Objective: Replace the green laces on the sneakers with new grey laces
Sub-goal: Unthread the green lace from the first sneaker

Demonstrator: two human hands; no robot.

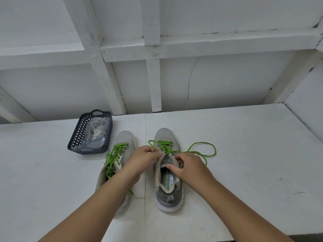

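Observation:
Two grey sneakers stand side by side on the white table, toes pointing away from me. The right sneaker (167, 137) has its green lace (201, 147) undone, one long loop trailing to the right. My left hand (143, 159) pinches the lace at the upper eyelets on the shoe's left side. My right hand (185, 166) grips the tongue and collar on the right side. The left sneaker (124, 140) keeps its green lace (116, 152) threaded, and my left forearm hides its heel. The grey laces (97, 131) lie in a clear bag inside a basket.
A dark blue perforated basket (76, 135) with a handle sits at the back left of the table (244, 154). A white panelled wall (174, 75) rises right behind the table. A seam runs down the tabletop between the shoes.

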